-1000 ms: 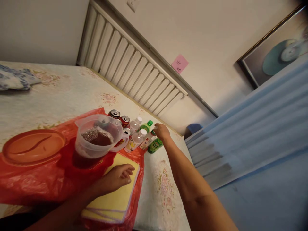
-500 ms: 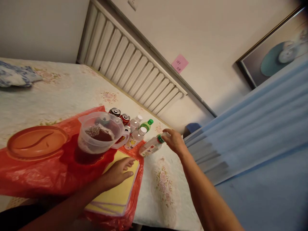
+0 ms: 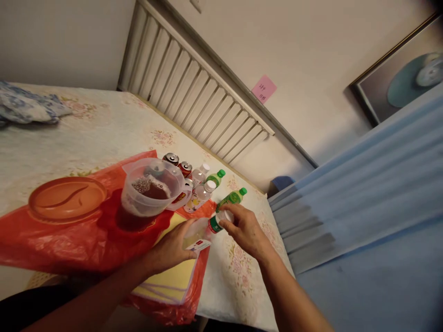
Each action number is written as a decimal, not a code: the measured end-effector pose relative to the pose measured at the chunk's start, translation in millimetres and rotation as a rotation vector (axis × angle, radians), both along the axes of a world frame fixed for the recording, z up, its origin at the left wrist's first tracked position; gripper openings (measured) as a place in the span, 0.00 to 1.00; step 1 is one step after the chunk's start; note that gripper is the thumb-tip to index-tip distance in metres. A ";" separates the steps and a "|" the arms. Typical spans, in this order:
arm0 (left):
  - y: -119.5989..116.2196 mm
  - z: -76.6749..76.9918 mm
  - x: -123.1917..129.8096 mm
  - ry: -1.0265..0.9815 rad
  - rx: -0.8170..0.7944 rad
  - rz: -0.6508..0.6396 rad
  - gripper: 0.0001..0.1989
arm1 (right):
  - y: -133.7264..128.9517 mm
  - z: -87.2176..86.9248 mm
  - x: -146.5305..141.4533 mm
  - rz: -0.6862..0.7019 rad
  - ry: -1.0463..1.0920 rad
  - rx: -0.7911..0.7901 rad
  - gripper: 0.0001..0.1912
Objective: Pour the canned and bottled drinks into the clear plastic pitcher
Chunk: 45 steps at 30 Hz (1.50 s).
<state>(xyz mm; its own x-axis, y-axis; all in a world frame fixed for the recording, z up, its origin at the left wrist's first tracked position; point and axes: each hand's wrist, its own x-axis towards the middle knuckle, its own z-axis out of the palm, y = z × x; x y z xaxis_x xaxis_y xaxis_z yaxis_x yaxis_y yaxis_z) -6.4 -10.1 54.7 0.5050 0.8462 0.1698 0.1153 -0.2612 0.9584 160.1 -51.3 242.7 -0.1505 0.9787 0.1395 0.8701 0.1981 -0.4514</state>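
Between my hands a clear plastic bottle (image 3: pixel 201 232) lies tilted, with a white cap and a green band at its neck. My left hand (image 3: pixel 172 249) is closed around its lower body, over a yellow sheet (image 3: pixel 180 279). The fingers of my right hand (image 3: pixel 244 229) are closed on the cap end. Left of the bottle stands a clear plastic pitcher (image 3: pixel 136 203) with dark, foamy liquid inside. Behind it are dark drink cans (image 3: pixel 185 168), white-capped bottles (image 3: pixel 195 200) and green-capped bottles (image 3: pixel 232 197). My right hand hides part of the nearer green one.
An orange lid (image 3: pixel 67 199) lies on red plastic sheeting (image 3: pixel 86 237). The table's floral cloth (image 3: pixel 114 124) carries a blue-and-white cloth (image 3: pixel 31 106) at far left. A white radiator (image 3: pixel 194 85) lines the back edge. A blue curtain (image 3: pixel 363 193) hangs at right.
My right hand has brought the bottle left and nearer to me. My left hand has closed around its body. A green-capped bottle behind it has come into view.
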 end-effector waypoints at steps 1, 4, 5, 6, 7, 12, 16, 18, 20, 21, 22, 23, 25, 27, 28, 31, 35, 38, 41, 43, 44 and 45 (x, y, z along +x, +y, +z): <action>-0.3 -0.6 -0.6 0.021 -0.017 0.004 0.42 | -0.6 -1.7 -0.6 0.016 0.013 -0.014 0.13; -1.9 0.2 -3.7 0.078 -0.061 -0.006 0.41 | -1.4 -5.5 1.3 0.040 0.091 -0.060 0.13; -2.7 1.2 -5.2 0.084 -0.071 -0.012 0.40 | -1.6 -6.1 2.2 0.043 0.125 -0.067 0.13; -3.7 2.5 -6.8 0.080 -0.082 -0.021 0.40 | -1.9 -6.1 2.8 0.049 0.156 -0.072 0.13; -4.8 3.8 -8.5 0.070 -0.096 -0.028 0.39 | -2.3 -5.8 3.2 0.062 0.183 -0.077 0.13; -7.8 9.1 -15.7 0.037 -0.153 -0.073 0.40 | -4.7 -1.3 2.0 0.161 0.246 -0.096 0.12; -6.4 12.2 -17.5 0.088 -0.124 -0.069 0.40 | -5.6 -3.6 6.6 0.179 0.201 -0.091 0.15; -5.9 12.9 -17.0 0.089 -0.120 -0.080 0.39 | -5.1 -7.7 11.4 0.153 0.137 -0.071 0.22; -5.9 12.6 -16.0 0.074 -0.116 -0.083 0.38 | -4.2 -12.2 15.9 0.101 0.074 -0.015 0.30; -6.1 12.3 -15.4 0.067 -0.112 -0.079 0.38 | -3.8 -14.1 17.6 0.075 0.046 0.018 0.32; -6.3 11.8 -15.0 0.062 -0.108 -0.074 0.38 | -3.6 -15.6 18.6 0.055 0.018 0.047 0.32; -6.4 11.2 -14.6 0.062 -0.105 -0.068 0.39 | -3.5 -16.4 19.1 0.046 -0.012 0.066 0.30; -6.6 9.8 -14.3 0.074 -0.099 -0.066 0.40 | -4.1 -16.2 18.4 0.049 -0.066 0.072 0.25; -6.4 7.8 -14.2 0.090 -0.097 -0.067 0.41 | -5.4 -14.0 16.4 0.066 -0.085 0.054 0.22; -6.1 6.7 -14.2 0.095 -0.095 -0.067 0.41 | -6.2 -12.5 15.2 0.081 -0.081 0.048 0.22; -4.8 3.0 -13.8 0.091 -0.076 -0.069 0.41 | -8.2 -8.5 11.9 0.147 -0.030 0.055 0.19; -3.8 3.0 -13.5 0.090 -0.080 -0.076 0.40 | -8.4 -6.3 11.8 0.200 0.124 0.082 0.14; -6.0 9.0 -15.8 0.101 -0.106 -0.078 0.40 | -3.8 -9.5 20.4 0.146 0.283 0.095 0.14; -9.8 15.8 -19.5 0.088 -0.132 -0.090 0.41 | 6.4 -24.7 34.2 -0.041 0.474 0.085 0.18; -11.8 17.9 -21.7 0.060 -0.151 -0.115 0.41 | 14.4 -44.9 40.4 -0.160 0.611 0.026 0.21; -12.5 18.0 -22.4 0.039 -0.158 -0.133 0.41 | 18.0 -58.0 41.3 -0.197 0.674 -0.025 0.22; -12.9 17.6 -22.9 0.018 -0.161 -0.155 0.40 | 21.0 -72.5 40.8 -0.225 0.732 -0.081 0.24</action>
<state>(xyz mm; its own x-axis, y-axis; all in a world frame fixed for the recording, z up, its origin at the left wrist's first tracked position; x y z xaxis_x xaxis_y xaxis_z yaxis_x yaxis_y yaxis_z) -29.3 -23.0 72.3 0.6327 0.7739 0.0283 0.1034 -0.1207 0.9873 200.8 -30.4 170.2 0.1569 0.9862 0.0534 0.3590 -0.0065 -0.9333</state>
